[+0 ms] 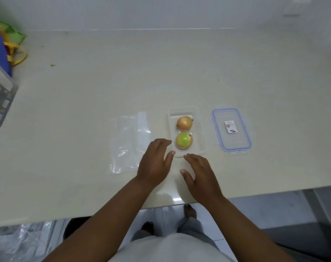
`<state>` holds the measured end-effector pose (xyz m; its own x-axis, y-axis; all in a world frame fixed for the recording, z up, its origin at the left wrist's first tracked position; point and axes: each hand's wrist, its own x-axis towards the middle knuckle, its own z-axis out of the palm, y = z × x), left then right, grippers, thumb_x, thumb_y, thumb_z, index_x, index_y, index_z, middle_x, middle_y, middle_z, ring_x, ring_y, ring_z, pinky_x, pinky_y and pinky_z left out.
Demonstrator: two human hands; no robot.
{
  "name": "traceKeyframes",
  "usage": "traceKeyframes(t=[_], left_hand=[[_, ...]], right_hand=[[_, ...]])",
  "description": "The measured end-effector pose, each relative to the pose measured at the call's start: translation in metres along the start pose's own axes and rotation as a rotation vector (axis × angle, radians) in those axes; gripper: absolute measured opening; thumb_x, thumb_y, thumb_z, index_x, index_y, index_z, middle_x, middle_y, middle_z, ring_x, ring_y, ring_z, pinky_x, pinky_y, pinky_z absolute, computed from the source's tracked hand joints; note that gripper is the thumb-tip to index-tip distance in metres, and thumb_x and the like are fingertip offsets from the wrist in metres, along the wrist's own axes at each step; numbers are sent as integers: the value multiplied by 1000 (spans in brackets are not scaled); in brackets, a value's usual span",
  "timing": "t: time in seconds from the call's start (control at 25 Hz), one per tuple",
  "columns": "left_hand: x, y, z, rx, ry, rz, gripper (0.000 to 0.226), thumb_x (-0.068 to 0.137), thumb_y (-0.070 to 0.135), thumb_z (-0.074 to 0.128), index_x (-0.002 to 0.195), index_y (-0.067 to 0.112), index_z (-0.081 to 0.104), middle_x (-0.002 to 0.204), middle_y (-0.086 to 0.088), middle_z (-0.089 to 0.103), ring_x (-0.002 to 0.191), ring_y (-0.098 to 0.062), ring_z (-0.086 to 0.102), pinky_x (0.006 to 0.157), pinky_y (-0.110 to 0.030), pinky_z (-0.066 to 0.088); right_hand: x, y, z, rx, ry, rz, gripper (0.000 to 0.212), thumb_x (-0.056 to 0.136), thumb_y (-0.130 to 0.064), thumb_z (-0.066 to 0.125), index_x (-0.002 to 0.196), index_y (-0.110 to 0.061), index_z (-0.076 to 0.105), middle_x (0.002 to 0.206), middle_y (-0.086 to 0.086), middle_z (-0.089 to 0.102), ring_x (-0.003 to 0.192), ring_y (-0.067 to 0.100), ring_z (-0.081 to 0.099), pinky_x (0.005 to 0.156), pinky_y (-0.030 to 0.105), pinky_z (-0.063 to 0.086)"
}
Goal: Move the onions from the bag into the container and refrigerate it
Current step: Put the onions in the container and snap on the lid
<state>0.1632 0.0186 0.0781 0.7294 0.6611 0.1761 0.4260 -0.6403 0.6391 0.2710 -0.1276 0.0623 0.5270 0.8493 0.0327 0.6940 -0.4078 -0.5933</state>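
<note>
The round brown onion (184, 122) and the round greenish onion (183, 140) both sit inside the clear, long plastic container (199, 120). One is behind the other, and they are very close together. The container stands on the pale cream table (104, 91), near the front edge, with no top on it.

The left hand (155, 161) is beside the container's near left corner. The right hand (199, 176) is just in front of its near end. Both hands have their fingers spread loosely and hold nothing. I cannot tell if any fingertip touches the container.

The flat see-through plastic bag (128, 140) lies to the left and looks empty. The clear flat lid with a blue rim (236, 140) lies to the right, a little apart from the container.

So the moving part looks done. I think the step now is closing the container. The next move needs a hand to reach right and pick up the lid. The lid has to sit straight on top and be pressed down all round. After that the container has to go in the fridge, which is not in view here.
</note>
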Motion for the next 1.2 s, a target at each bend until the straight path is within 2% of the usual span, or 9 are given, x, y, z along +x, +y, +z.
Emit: traceKeyframes(t=[0.24,0.48,0.64,0.72,0.8,0.88,1.0,1.12,1.2], left_hand=[[61,110,90,-111,-257,-100,39,93,28,57,128,10,56,120,-12,62,108,-28,61,91,-40,50],[135,142,165,89,-470,-575,52,92,37,56,130,6,42,134,-20,42,124,-37,42,100,-41,39],[158,136,180,-3,-380,-791,50,87,31,62,126,7,42,133,-18,42,119,-36,47,93,-40,44],[162,131,180,-75,-335,-840,49,84,29,66,123,6,46,131,-18,50,115,-34,54,89,-36,47],[158,128,178,-126,-284,-805,52,83,27,69,126,5,48,132,-16,53,117,-32,55,84,-31,44],[150,130,171,-205,-210,-732,61,82,25,72,134,7,46,132,-13,55,120,-29,55,90,-29,43],[135,130,150,-328,-98,-657,60,78,19,75,131,13,47,112,-7,62,107,-27,62,90,-35,50],[120,114,116,-357,10,-649,60,73,25,79,125,16,50,87,7,57,79,-11,60,67,-22,44],[111,96,92,-334,63,-662,64,70,33,82,124,16,51,94,8,56,79,-12,57,69,-23,41]], right_hand=[[47,126,-88,26,226,380,38,89,-19,64,125,-6,60,126,15,61,119,33,55,101,35,40],[122,204,-133,-37,9,699,55,88,-34,63,132,-3,50,135,21,51,125,36,49,101,38,41],[142,220,-134,-62,-112,711,57,80,-44,70,113,0,59,123,20,59,112,35,57,78,31,41],[145,226,-138,-8,-142,723,59,77,-46,74,111,0,61,117,16,63,110,34,59,76,29,40],[142,233,-145,199,-146,769,48,73,-45,78,99,-7,65,100,12,62,94,32,61,75,31,44],[133,234,-153,459,-173,812,42,67,-41,83,76,-11,55,83,13,50,72,26,51,66,32,38],[120,223,-157,593,-181,768,51,60,-37,88,88,0,65,79,8,60,68,24,53,64,32,39],[118,186,-152,570,-89,655,42,56,-39,89,82,-14,67,72,-7,67,61,11,61,55,25,44],[123,158,-139,562,-72,576,41,57,-42,88,81,-16,67,60,-15,64,51,3,59,51,23,42]])
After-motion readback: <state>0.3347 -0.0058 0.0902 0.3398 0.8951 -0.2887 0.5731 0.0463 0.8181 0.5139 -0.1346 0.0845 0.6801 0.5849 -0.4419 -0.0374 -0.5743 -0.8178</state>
